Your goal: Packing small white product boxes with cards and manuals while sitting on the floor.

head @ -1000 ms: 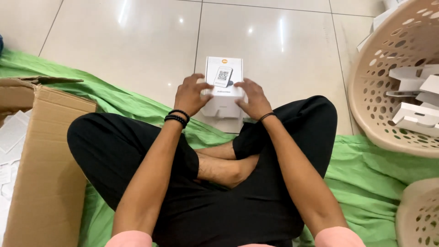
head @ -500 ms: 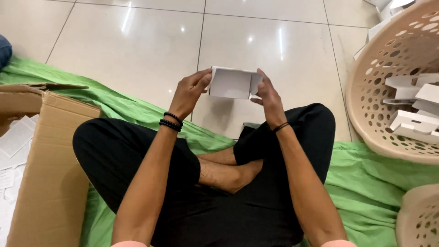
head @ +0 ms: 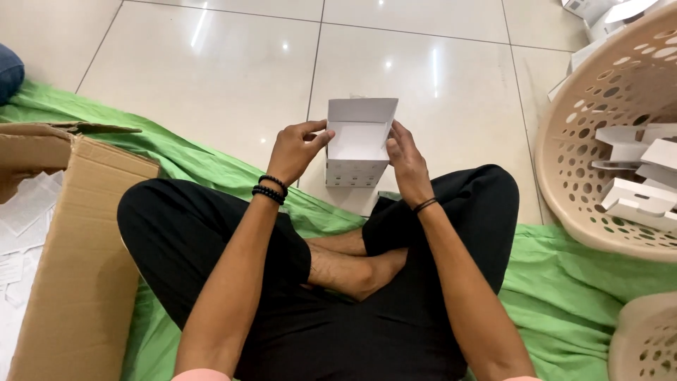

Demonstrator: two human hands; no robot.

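I hold a small white cardboard box [head: 358, 144] above the floor in front of my crossed legs. Its top flap stands open and the inside looks white. My left hand [head: 296, 149] grips the box's left side, with dark bead bracelets on the wrist. My right hand [head: 405, 159] grips its right side, with a thin dark band on the wrist. Both thumbs rest at the open rim.
A brown cardboard carton [head: 67, 240] with white flat pieces stands at my left. At right, a beige perforated basket [head: 571, 134] holds several white boxes; a second basket [head: 645, 339] sits lower right. A green cloth [head: 578, 282] lies under me on the glossy tiled floor.
The box has been lifted from my lap, turned, and its top flap opened. Both hands stayed on its sides.
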